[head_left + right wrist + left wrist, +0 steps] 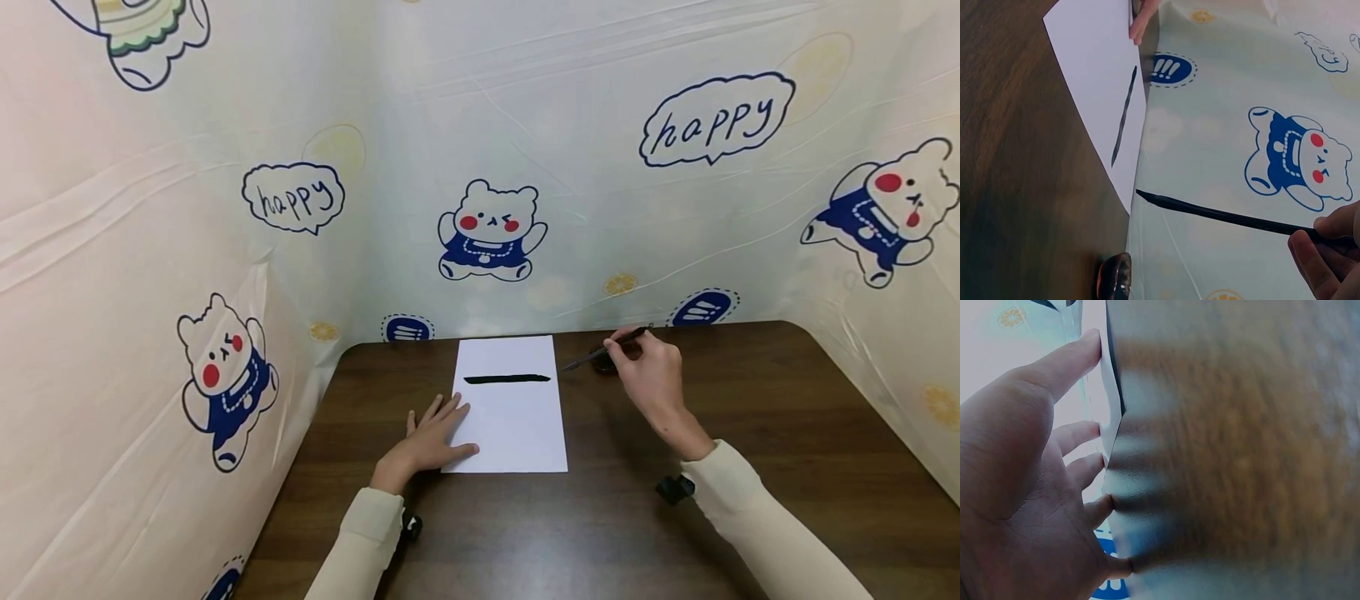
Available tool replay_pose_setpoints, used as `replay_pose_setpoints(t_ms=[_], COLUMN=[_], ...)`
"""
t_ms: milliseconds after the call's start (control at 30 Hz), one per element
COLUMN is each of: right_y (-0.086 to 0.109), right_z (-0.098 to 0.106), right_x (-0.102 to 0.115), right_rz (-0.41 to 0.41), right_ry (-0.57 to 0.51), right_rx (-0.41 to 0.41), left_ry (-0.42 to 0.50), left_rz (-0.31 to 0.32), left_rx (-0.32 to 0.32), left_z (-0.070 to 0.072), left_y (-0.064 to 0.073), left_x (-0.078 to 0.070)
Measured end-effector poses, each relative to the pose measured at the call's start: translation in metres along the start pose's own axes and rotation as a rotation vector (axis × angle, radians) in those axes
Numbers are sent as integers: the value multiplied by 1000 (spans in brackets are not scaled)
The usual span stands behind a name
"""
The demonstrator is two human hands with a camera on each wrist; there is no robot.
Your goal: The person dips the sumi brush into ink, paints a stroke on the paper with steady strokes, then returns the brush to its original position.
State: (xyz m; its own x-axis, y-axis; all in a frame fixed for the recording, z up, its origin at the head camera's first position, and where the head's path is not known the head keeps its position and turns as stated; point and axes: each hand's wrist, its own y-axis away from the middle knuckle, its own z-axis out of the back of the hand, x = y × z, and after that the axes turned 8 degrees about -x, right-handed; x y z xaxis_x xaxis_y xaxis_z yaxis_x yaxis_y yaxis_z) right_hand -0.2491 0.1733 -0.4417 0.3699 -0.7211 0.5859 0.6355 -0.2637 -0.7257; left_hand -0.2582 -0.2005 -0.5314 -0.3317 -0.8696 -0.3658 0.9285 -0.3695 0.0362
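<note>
A white sheet of paper (510, 429) lies on the table with one thick black stroke (507, 379) running across its upper part. My left hand (427, 442) rests at the sheet's left edge, fingers spread and nearly straight, fingertips on the paper and table. To the right of the sheet, my right hand (652, 371) pinches a slim black writing brush (1222, 215) between thumb and fingers. The brush slants, its dark pointed tip toward the paper's right edge, apart from the stroke. Partly behind the brush and right hand sits a small dark ink dish (1115, 277).
Beneath everything is a dark brown wooden table (525, 542). A pale curtain (390, 217) printed with bears and "happy" bubbles hangs behind the table and along both sides. Dark wrist devices (675, 489) sit at both cuffs.
</note>
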Motion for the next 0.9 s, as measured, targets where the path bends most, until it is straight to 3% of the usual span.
replay_pose_setpoints(t_ms=[267,900], right_y=[0,-13], right_z=[6,22], right_x=[-7,-12], right_rz=[-30,5], right_ry=[-17,-7], right_rx=[-14,-71], left_ry=[-7,15], left_rz=[-1,-3], left_rx=[0,8], left_z=[-1,2], left_y=[0,2], left_x=[0,0])
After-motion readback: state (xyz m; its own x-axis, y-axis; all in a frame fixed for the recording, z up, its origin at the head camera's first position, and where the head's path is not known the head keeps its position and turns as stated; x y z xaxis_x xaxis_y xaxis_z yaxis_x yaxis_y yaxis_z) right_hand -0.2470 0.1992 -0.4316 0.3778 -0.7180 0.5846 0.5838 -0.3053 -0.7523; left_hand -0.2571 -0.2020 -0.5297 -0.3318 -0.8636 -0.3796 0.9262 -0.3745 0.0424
